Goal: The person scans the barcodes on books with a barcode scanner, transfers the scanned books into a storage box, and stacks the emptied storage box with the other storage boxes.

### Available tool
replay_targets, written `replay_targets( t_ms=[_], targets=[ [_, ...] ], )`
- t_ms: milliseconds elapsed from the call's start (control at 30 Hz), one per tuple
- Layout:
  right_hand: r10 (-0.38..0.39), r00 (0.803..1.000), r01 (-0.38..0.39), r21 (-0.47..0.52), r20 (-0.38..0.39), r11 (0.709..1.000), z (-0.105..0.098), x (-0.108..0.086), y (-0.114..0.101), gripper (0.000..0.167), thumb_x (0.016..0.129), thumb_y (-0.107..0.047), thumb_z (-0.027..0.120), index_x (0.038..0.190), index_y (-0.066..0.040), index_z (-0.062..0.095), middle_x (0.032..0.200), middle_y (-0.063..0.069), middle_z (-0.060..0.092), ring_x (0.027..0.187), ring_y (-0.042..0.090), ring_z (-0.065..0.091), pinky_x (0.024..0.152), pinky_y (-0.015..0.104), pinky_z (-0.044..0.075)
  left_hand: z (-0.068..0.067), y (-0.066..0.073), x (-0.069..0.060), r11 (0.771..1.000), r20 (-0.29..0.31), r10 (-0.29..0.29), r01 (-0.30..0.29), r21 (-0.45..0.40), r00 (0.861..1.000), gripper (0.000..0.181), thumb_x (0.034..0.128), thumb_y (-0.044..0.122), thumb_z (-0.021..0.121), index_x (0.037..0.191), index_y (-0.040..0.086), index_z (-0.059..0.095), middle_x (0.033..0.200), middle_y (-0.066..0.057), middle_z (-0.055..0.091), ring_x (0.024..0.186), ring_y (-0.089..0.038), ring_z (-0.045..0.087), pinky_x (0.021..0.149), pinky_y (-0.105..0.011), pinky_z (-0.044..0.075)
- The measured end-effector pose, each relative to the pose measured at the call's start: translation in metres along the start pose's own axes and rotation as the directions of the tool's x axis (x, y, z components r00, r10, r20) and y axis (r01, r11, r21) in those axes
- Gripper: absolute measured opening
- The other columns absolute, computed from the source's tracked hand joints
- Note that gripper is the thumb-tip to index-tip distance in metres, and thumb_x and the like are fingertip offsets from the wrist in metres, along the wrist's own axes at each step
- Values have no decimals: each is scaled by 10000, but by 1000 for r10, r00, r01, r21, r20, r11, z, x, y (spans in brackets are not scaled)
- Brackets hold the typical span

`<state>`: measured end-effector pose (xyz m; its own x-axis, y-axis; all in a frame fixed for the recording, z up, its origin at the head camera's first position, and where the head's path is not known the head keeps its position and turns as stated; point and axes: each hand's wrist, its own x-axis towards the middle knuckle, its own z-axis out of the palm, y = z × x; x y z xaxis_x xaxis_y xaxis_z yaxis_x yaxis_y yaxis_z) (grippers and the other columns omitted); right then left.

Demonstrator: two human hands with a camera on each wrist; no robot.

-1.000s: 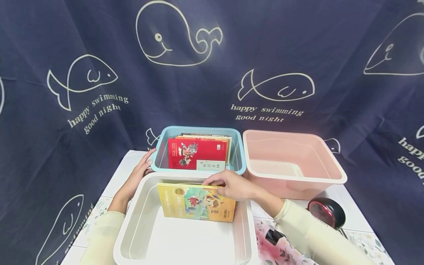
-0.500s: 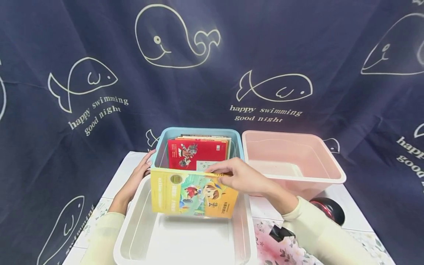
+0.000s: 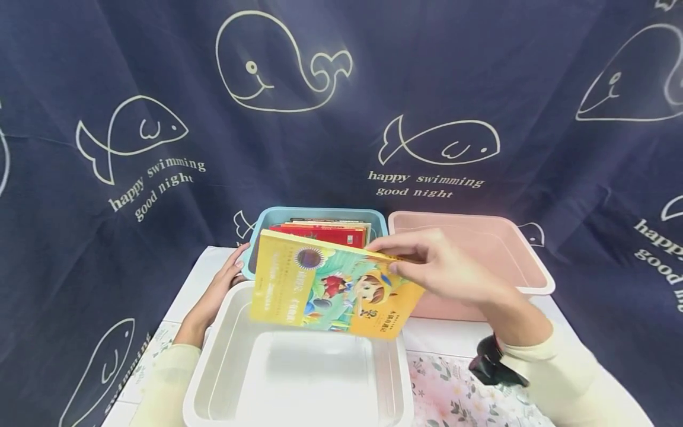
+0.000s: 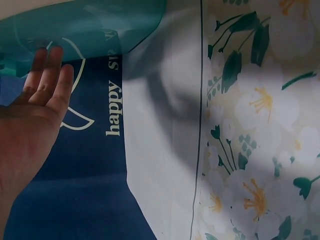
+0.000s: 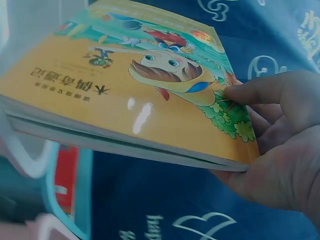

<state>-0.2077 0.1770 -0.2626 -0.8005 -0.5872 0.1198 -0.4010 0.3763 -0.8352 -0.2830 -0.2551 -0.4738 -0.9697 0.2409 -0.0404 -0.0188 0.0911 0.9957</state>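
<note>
My right hand [image 3: 445, 267] pinches a yellow picture book [image 3: 333, 284] by its upper right edge, thumb on the front cover. The book hangs tilted above the white bin [image 3: 402, 379], apart from its floor. In the right wrist view the book [image 5: 165, 100] shows its cartoon cover and page edges. At the left end of the blue bin [image 3: 376, 214] my left hand [image 3: 219, 290] rests against the outer wall. The left wrist view shows that hand [image 4: 42, 100] with fingers fairly straight, touching the blue wall [image 4: 100, 40]. Several books, a red one [image 3: 341, 235] foremost, stand in the blue bin, partly hidden by the yellow book.
A pink bin [image 3: 480, 225] stands right of the blue one, behind the white bin. A black object [image 3: 493, 365] lies at the right, partly covered by my sleeve. Floral cloth [image 3: 453, 391] covers the near table, and a dark blue curtain [image 3: 299, 154] hangs behind.
My right hand has lifted the yellow book out of the white bin, bringing it up and rightward while tilting it. My left hand stays at the blue bin.
</note>
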Motion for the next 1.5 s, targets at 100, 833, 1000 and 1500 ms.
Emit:
replay_targets(
  t_ms=[100, 833, 1000, 1500],
  targets=[
    [-39, 997, 30, -132, -64, 991, -14, -16, -10, 446, 945, 50, 630, 1292, -214, 721, 1099, 9, 798, 877, 141, 782, 782, 271, 622, -1, -1, 0, 1000, 4, -5, 5, 13, 1000, 577, 1135, 426, 271, 1672, 311, 94, 1528, -193, 409, 1108, -7, 645, 888, -229, 560],
    [12, 960, -107, -326, -279, 939, -78, -121, 11, 447, 932, 79, 677, 1323, -137, 693, 1017, -78, 799, 789, 91, 761, 644, 206, 583, -2, -1, -1, 1000, 16, -2, 1, 11, 1000, 562, 1138, 394, 270, 1669, 328, 98, 1616, -249, 304, 1085, 12, 640, 873, -224, 559],
    [-4, 940, -130, -369, -341, 920, -89, -149, 25, 489, 879, 115, 718, 1314, -108, 697, 994, -148, 792, 749, 28, 743, 603, 163, 557, -1, 0, -1, 1000, 11, -7, 6, 19, 1000, 567, 1136, 412, 269, 1670, 329, 95, 1624, -236, 292, 1086, 20, 633, 873, -212, 553],
    [-26, 987, 22, -27, -161, 999, -110, -235, 102, 772, 852, 368, 435, 1452, -95, 576, 1282, -36, 743, 921, 176, 787, 541, 371, 592, -1, 0, 0, 999, 8, -13, 13, 32, 1000, 569, 1134, 426, 266, 1669, 328, 98, 1640, -226, 278, 1090, 32, 628, 876, -208, 548]
  ],
)
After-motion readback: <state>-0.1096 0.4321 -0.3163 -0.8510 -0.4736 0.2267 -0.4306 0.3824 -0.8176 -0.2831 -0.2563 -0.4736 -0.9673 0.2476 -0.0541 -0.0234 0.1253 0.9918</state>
